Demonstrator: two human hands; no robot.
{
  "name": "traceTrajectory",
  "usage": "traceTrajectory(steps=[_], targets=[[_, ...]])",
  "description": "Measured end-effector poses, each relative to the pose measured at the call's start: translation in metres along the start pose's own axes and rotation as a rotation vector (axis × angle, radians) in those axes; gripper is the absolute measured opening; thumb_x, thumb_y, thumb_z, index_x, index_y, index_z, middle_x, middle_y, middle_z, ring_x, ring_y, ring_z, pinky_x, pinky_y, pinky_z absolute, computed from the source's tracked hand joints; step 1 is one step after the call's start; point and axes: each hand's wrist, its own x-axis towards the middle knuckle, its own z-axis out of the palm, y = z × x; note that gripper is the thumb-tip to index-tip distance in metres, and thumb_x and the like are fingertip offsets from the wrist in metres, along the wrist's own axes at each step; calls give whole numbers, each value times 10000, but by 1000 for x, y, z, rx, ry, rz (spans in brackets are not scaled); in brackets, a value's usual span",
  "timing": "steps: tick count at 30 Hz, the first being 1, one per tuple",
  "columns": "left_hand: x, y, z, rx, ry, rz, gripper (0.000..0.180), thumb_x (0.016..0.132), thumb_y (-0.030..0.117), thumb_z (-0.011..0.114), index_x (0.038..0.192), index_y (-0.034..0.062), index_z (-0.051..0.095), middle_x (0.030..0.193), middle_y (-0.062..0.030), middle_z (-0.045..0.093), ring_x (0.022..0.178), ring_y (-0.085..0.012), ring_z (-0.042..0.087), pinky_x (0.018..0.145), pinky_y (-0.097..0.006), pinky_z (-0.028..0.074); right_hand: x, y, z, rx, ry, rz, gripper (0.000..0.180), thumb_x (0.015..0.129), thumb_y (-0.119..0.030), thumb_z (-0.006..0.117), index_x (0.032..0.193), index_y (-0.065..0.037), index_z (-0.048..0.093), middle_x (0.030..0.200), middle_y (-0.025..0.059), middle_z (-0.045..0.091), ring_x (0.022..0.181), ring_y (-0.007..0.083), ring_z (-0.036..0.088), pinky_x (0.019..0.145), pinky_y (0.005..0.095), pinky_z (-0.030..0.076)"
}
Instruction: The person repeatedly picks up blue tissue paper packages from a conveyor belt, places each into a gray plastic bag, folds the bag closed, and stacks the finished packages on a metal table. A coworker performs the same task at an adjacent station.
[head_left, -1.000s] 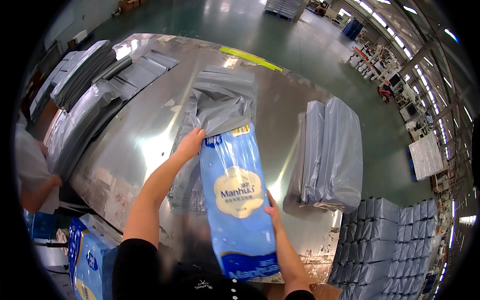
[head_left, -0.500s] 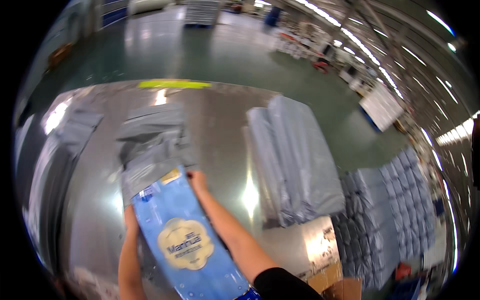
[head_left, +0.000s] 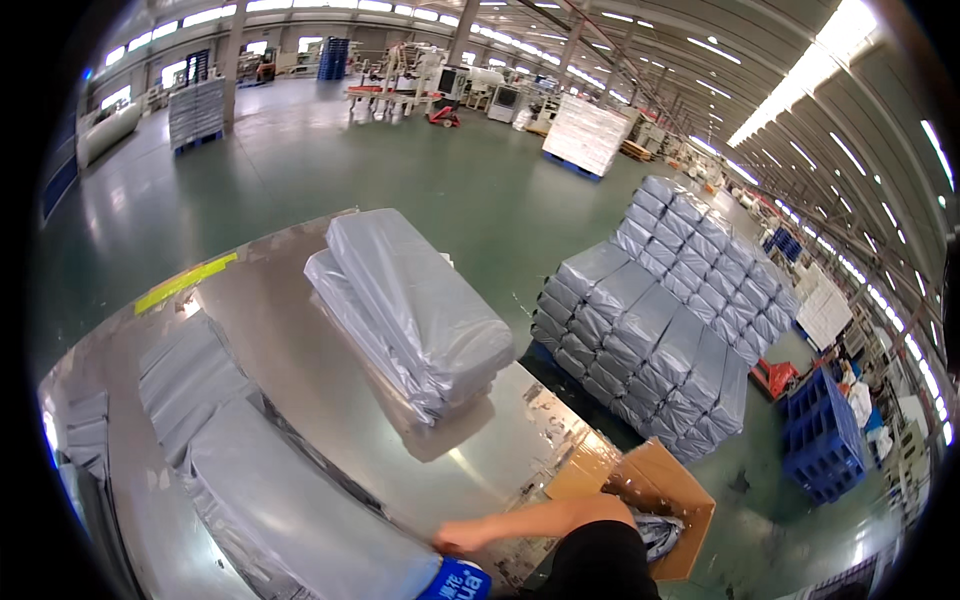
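A long blue printed pack [head_left: 455, 581] shows only its end at the lower edge. The rest of its length lies inside a grey plastic bag [head_left: 300, 505] stretched along the metal table. My right hand [head_left: 461, 536] is closed at the bag's mouth, right beside the blue end, with its fingers curled on the bag's edge. My left hand is out of view. Under and beyond the bag's far end lie more flat grey bags [head_left: 190, 375].
Filled grey bags [head_left: 415, 305] lie stacked on the metal table [head_left: 270, 290]. At the right, an open cardboard box [head_left: 665, 480] holds crumpled grey plastic. Behind it rises a large pile of grey bundles [head_left: 640, 345], with blue pallets [head_left: 822, 435] farther right.
The grey bag now covers nearly all of the blue pack. The view has swung to the right, and my left hand has left the picture.
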Motion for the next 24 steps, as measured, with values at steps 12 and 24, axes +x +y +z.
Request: traceTrajectory(steps=[12,24], targets=[[-33,155,-121,-299,95,-125,512,866,438,586,1097,-15,648,955,-195,674,840,-290,598,787,-408,451,-9,-109,-11,683,554,-90,67,800,-86,598,767,-34,573,644,60,577,566,148,497,529,326,416],[-50,255,-121,-309,53,-52,575,871,518,571,1027,-25,674,885,-162,674,818,-248,594,746,-374,460,-43,-74,108,-283,722,-88,216,905,-220,542,1015,-46,610,979,143,616,923,331,598,772,411,498]])
